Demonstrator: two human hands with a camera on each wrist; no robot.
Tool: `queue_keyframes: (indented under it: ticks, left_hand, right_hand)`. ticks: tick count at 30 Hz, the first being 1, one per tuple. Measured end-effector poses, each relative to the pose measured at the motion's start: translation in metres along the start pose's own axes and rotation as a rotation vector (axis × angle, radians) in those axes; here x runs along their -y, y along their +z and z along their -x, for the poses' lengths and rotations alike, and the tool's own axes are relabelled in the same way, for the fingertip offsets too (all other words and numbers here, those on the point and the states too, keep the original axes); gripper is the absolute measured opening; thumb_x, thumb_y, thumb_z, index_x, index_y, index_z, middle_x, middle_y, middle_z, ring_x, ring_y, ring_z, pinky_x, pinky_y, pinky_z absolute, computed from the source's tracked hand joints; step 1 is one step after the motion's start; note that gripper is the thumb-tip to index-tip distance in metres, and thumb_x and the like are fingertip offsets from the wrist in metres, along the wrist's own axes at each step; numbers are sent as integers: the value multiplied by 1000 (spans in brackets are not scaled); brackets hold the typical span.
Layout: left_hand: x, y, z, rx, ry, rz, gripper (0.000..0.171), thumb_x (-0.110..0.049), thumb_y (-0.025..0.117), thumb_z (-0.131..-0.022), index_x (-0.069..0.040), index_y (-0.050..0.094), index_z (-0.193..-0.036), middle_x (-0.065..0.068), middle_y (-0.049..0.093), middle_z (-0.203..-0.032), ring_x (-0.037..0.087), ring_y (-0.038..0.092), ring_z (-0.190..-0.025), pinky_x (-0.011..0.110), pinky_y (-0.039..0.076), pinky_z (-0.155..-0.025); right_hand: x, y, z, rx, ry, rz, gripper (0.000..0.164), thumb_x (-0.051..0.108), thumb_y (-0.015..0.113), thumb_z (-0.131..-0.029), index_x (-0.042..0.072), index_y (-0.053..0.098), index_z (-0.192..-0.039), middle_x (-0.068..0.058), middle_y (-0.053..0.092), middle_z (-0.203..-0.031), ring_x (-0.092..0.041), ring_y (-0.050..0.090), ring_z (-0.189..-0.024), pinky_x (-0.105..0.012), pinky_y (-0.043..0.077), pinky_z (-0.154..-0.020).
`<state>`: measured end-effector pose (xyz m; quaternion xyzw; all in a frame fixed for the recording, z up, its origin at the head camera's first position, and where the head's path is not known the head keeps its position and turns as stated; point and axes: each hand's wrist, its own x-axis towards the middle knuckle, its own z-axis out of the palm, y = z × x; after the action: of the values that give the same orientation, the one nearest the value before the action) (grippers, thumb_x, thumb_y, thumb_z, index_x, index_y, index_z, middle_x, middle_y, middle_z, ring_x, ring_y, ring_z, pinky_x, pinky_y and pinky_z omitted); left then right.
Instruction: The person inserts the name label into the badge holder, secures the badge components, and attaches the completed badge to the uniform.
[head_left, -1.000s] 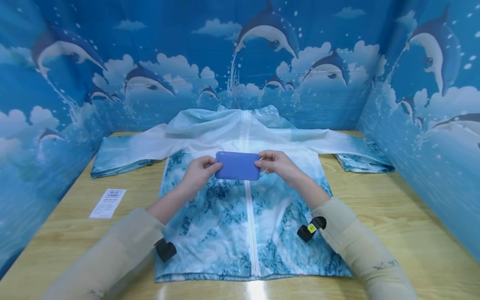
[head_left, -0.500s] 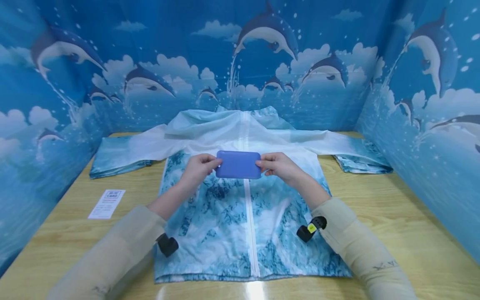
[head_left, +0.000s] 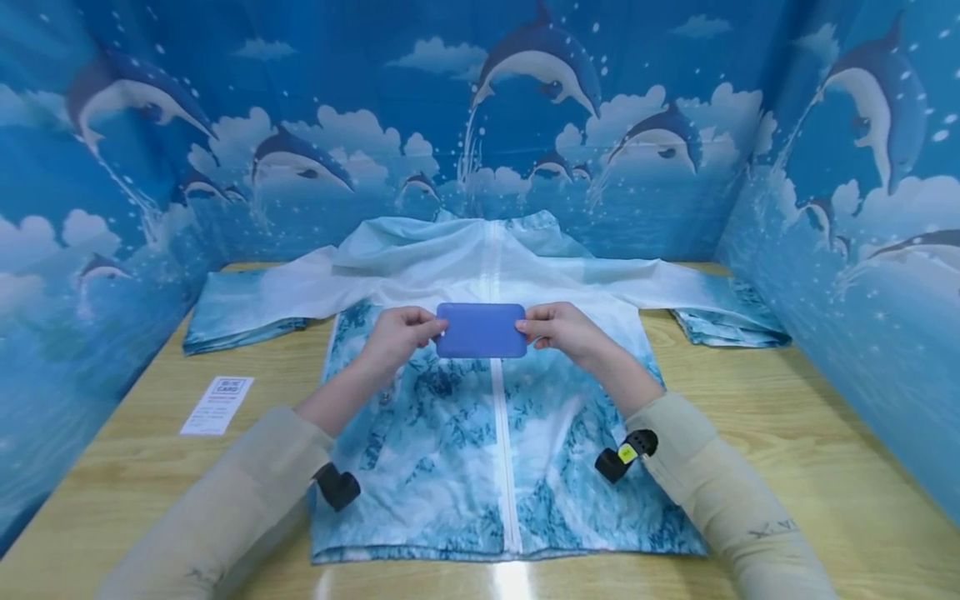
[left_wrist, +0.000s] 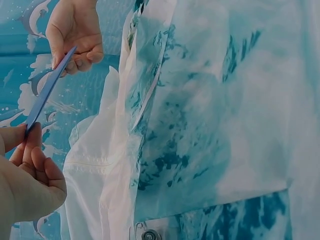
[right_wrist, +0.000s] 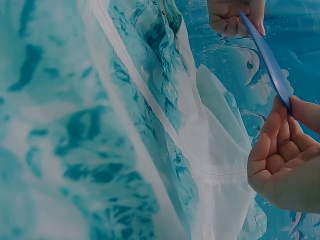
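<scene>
A flat blue rectangular card [head_left: 481,331] with rounded corners is held up over the jacket in the head view. My left hand [head_left: 401,336] pinches its left edge between thumb and fingers. At the opposite short edge, my right hand [head_left: 561,329] does the same. Both wrist views show the card [left_wrist: 49,90] nearly edge-on, thin and slightly bent. Beneath lies a blue-and-white zip jacket [head_left: 427,450], spread face up with its sleeves out to the sides and the cuffs folded back.
A small white printed slip [head_left: 217,406] lies on the wooden table [head_left: 757,433], left of the jacket. Blue dolphin-print curtains [head_left: 360,75] close off the back and both sides. Black cameras [head_left: 337,487] are strapped at the wrists.
The card has shifted very slightly to the right, still between both hands. My left thumb sits a little higher on its edge. The jacket and slip look unchanged.
</scene>
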<state>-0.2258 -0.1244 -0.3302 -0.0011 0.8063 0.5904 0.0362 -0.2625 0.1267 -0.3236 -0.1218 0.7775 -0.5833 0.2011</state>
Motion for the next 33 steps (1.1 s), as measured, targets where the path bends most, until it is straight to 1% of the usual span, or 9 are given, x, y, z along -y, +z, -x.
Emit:
queue_keyframes:
  ticks: [3, 6, 11, 14, 17, 20, 22, 28, 33]
  left_hand:
    - [-1, 1, -1, 1, 3, 2, 22, -24, 62, -90, -3, 63, -84, 5, 54, -76, 28, 44, -80, 36, 34, -68]
    - [-2, 2, -1, 1, 8, 4, 22, -23, 62, -90, -3, 63, -83, 5, 53, -74, 29, 43, -79, 34, 32, -65]
    - [-3, 2, 0, 9, 10, 16, 22, -23, 61, -90, -3, 62, -81, 9, 52, -73, 26, 41, -73, 34, 31, -65]
    - [-3, 1, 1, 18, 11, 14, 23, -23, 61, -91, -3, 61, -79, 9, 52, -72, 23, 39, -69, 33, 30, -63]
    - [-2, 2, 0, 26, 10, 16, 23, -23, 61, -91, -3, 62, -79, 8, 52, -70, 20, 37, -64, 32, 30, -61]
    - [-2, 3, -1, 31, 1, 9, 22, -23, 61, -91, -4, 62, -78, 10, 53, -72, 17, 34, -60, 31, 29, -58]
    - [-3, 5, -2, 32, -1, 7, 22, -22, 61, -91, -4, 62, -79, 11, 54, -74, 17, 36, -61, 31, 30, -59]
    - [-5, 8, -5, 35, 7, 13, 21, -21, 60, -91, -3, 62, -80, 4, 54, -73, 20, 41, -67, 32, 31, -61]
    - [-5, 9, -5, 36, 6, 25, 21, -20, 60, -91, -3, 61, -78, 6, 56, -75, 20, 44, -71, 32, 32, -65]
  right_hand:
    - [-1, -3, 0, 7, -2, -17, 19, 14, 54, -94, -3, 61, -100, -3, 62, -78, -18, 53, -76, -50, 38, -83]
    - [0, -4, 1, 14, 0, -33, 18, 14, 55, -94, -3, 61, -99, -3, 62, -77, -16, 53, -74, -49, 38, -82]
    - [3, -3, 1, -3, 16, -40, 17, 13, 55, -94, -2, 61, -97, -2, 61, -76, -17, 51, -71, -47, 39, -80]
    - [3, -2, 2, -13, 26, -52, 14, 12, 55, -94, 0, 61, -90, -3, 60, -73, -18, 48, -69, -45, 39, -77]
    - [1, -2, 1, -13, 33, -65, 15, 12, 56, -93, 1, 59, -83, -4, 57, -70, -20, 44, -66, -42, 36, -73]
    - [0, -2, 1, -19, 42, -64, 17, 12, 56, -93, 2, 59, -81, -4, 57, -68, -21, 42, -65, -41, 36, -72]
    - [0, -3, 1, -31, 46, -57, 17, 13, 56, -93, 1, 59, -82, -4, 57, -68, -20, 43, -64, -41, 37, -72]
    - [4, -5, 2, -50, 53, -64, 16, 13, 57, -93, 0, 59, -85, -4, 59, -68, -18, 46, -63, -36, 40, -67]
    - [4, -7, 3, -58, 69, -76, 15, 12, 57, -93, -1, 59, -86, -3, 59, -67, -15, 46, -60, -32, 41, -64]
